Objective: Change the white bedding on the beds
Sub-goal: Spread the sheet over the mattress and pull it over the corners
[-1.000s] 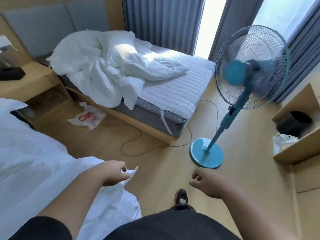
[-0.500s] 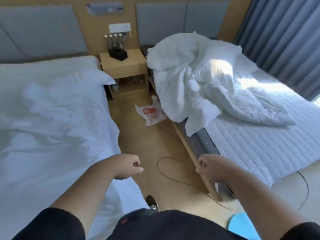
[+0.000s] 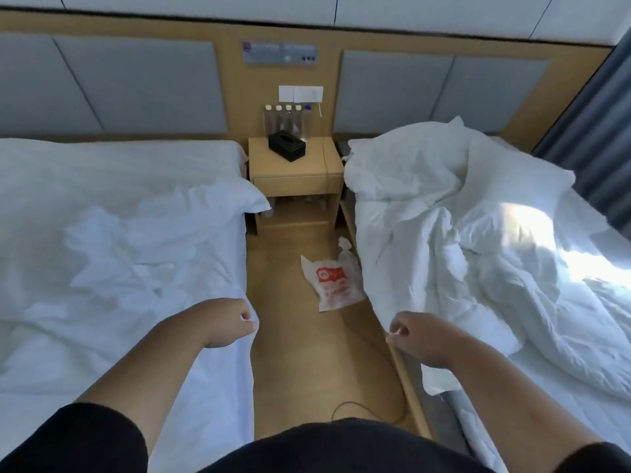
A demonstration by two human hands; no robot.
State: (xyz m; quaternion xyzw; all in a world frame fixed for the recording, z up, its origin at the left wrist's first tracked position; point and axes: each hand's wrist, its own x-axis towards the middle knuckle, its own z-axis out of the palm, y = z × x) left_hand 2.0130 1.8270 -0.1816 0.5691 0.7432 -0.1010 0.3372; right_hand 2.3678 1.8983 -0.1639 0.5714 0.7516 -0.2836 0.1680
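Stood in the aisle between two beds, looking toward the headboard wall. Left hand held out over the aisle-side edge of the left bed, fingers clenched into a fist, nothing seen in the grasp. Right hand held out level with it near the aisle-side edge of the right bed, fingers curled loosely inward; could not tell whether anything thin was pinched between them. On the left bed, a white sheet spread over the whole top, wrinkled toward the middle, hanging down the aisle side, with a white pillow at the head end, its corner jutting past the edge toward the nightstand. On the right bed, a crumpled white duvet heaped over the head end and spilling over the aisle-side edge, sunlit on its far side; quilted mattress pad bared at the foot end. Between the beds at the wall, a wooden nightstand carrying a black tissue box near its back edge, with four clear bottles lined up behind. On the wooden floor, a white plastic bag with red print lay just beside the right bed, and a thin dark cable looped closer in.
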